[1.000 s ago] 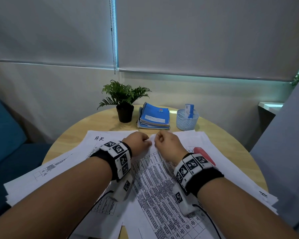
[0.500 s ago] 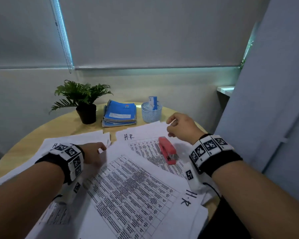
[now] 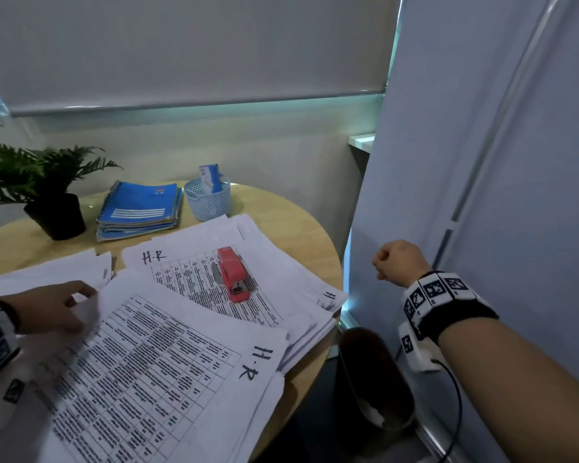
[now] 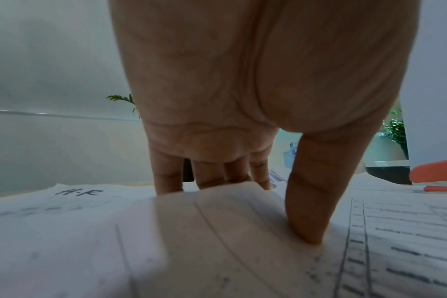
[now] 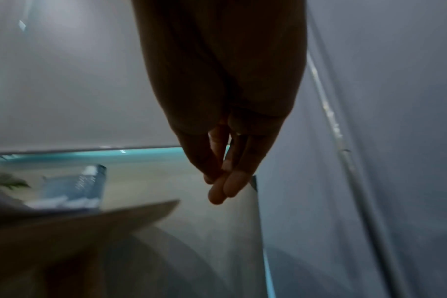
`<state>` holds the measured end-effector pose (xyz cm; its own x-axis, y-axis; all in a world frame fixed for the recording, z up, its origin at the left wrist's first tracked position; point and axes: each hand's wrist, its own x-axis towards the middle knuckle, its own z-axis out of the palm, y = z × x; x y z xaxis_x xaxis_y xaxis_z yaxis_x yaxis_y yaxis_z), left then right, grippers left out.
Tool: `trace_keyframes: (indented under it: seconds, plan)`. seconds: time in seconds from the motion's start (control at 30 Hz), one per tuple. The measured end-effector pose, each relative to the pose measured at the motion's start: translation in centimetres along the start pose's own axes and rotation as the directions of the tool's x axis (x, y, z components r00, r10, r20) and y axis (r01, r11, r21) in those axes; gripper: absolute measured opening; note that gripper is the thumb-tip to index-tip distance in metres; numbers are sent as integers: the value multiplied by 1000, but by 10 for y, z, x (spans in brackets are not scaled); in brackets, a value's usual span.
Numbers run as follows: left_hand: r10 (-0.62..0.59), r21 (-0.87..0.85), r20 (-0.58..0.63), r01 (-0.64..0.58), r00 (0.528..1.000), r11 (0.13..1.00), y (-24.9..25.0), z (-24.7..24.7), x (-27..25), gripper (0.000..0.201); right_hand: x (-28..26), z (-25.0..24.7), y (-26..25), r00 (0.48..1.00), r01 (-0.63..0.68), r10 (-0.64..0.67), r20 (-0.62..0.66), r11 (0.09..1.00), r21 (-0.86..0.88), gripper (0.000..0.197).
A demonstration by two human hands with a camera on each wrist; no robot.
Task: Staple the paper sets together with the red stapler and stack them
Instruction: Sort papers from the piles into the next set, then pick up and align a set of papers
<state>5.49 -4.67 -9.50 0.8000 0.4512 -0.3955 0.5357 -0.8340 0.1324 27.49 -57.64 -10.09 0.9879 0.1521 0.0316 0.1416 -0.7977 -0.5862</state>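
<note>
The red stapler [image 3: 233,274] lies closed on a stack of printed sheets [image 3: 281,262] marked "H.R" at mid-table; its end shows at the far right of the left wrist view [image 4: 434,171]. A second paper set [image 3: 168,362] lies askew in front of it. My left hand [image 3: 84,309] holds that set's left corner, thumb [image 4: 306,221] pressed on top and fingers [image 4: 166,177] behind the raised edge. My right hand [image 3: 381,265] hangs in the air past the table's right edge, above a dark bin [image 3: 371,372]. Its fingertips [image 5: 227,185] are drawn together; nothing shows between them.
At the back of the round wooden table [image 3: 291,225] stand a potted plant [image 3: 54,208], a pile of blue notebooks [image 3: 137,208] and a small blue mesh basket [image 3: 208,202]. More sheets [image 3: 47,272] lie at the left. A grey blind [image 3: 482,162] hangs close on the right.
My right hand left the papers and swung right, off the table to above the bin. My head turned right with it. The left hand stayed on the front set's corner.
</note>
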Motion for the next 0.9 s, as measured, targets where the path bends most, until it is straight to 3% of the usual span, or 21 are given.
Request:
trace_keyframes:
  seconds: [0.13, 0.27, 0.4, 0.5, 0.77, 0.9]
  plan:
    - [13, -30, -62, -15, 998, 999, -18, 9, 14, 71, 9, 2, 31, 999, -39, 39, -2, 996, -78, 16]
    - [-26, -72, -48, 22, 999, 997, -17, 7, 15, 71, 15, 2, 47, 995, -92, 90, -32, 995, -50, 22]
    - [28, -97, -44, -33, 999, 995, -64, 19, 62, 97, 15, -1, 48, 991, -113, 110, -69, 993, -33, 28]
    - [1, -27, 2, -1, 1000, 1000, -29, 6, 30, 81, 13, -5, 41, 992, -110, 107, -74, 993, -38, 29]
    - [6, 104, -65, 1, 998, 995, 39, -22, -42, 34, -3, -6, -51, 986, 157, -152, 73, 986, -62, 13]
    - [32, 127, -179, -9, 983, 992, 61, -39, -70, 51, -20, 0, -125, 942, 302, -298, 157, 953, -3, 11]
